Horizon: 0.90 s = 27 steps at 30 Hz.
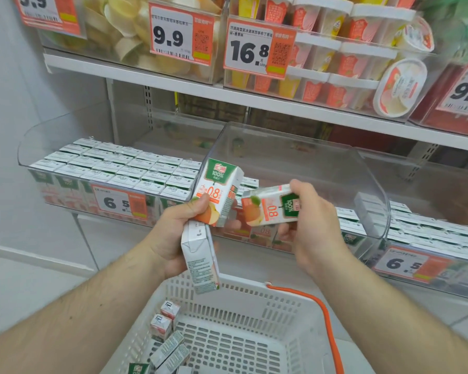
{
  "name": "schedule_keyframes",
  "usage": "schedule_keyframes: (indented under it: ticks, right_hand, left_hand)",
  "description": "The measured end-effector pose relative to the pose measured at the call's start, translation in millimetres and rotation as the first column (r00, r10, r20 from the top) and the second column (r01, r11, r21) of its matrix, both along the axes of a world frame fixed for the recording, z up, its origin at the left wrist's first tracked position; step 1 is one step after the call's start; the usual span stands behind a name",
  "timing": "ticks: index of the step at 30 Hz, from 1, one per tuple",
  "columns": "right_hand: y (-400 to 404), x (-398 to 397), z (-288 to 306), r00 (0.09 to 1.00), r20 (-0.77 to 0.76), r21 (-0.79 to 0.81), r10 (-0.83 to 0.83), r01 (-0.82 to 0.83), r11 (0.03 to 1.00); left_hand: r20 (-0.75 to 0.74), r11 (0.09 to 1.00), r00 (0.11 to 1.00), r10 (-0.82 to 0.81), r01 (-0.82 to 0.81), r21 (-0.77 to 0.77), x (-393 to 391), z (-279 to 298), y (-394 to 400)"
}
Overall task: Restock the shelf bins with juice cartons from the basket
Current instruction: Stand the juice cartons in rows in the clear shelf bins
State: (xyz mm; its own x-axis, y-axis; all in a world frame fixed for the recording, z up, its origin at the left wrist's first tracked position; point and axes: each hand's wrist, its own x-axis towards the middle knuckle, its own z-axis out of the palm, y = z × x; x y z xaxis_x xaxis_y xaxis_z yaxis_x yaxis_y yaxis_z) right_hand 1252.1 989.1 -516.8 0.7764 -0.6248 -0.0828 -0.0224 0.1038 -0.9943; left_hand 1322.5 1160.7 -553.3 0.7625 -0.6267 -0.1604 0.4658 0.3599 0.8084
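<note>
- Now my left hand (173, 233) grips two cartons: upright carton (218, 195), hanging carton (200, 257).
- My right hand (312, 225) pinches sideways carton (270, 209), long axis level, nearest the middle bin (373, 184) front edge.
- More wait in the basket (254, 333) corner.

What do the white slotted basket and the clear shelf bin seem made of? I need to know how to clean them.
White slotted basket: apparently moulded plastic, matte, with regular slots. Clear shelf bin: transparent rigid plastic, likely acrylic, glossy; cartons show through its curved wall.
</note>
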Motion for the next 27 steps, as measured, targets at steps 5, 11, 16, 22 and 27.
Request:
schedule_keyframes:
  ticks: [5, 11, 16, 22, 27]
  right_hand:
    - [-19, 0, 5, 0.993, -0.075, 0.299, 0.09, -0.064, 0.952]
    - [-35, 15, 22, 0.998, -0.016, 0.111, 0.053, -0.051, 0.993]
    - [-52, 40, 34, 0.999, -0.034, -0.041, 0.014, -0.015, 0.999]
    - [-70, 77, 31, 0.984, -0.149, -0.464, -0.101, 0.021, 0.886]
    - [-82, 102, 24, 0.934, -0.332, -0.716, -0.133, -0.158, 0.68]
  left_hand:
    - [0.048, 0.993, 0.996, 0.075, -0.07, -0.094, 12, 4, 10]
    - [0.023, 0.968, 0.972, 0.235, -0.232, -0.092, 21, 8, 10]
    - [0.042, 0.936, 0.938, 0.344, -0.339, -0.094, 18, 12, 1]
    - [0.034, 0.916, 0.918, 0.395, -0.392, -0.086, 17, 10, -7]
    - [0.062, 0.934, 0.932, 0.358, -0.357, -0.031, 14, 5, -13]
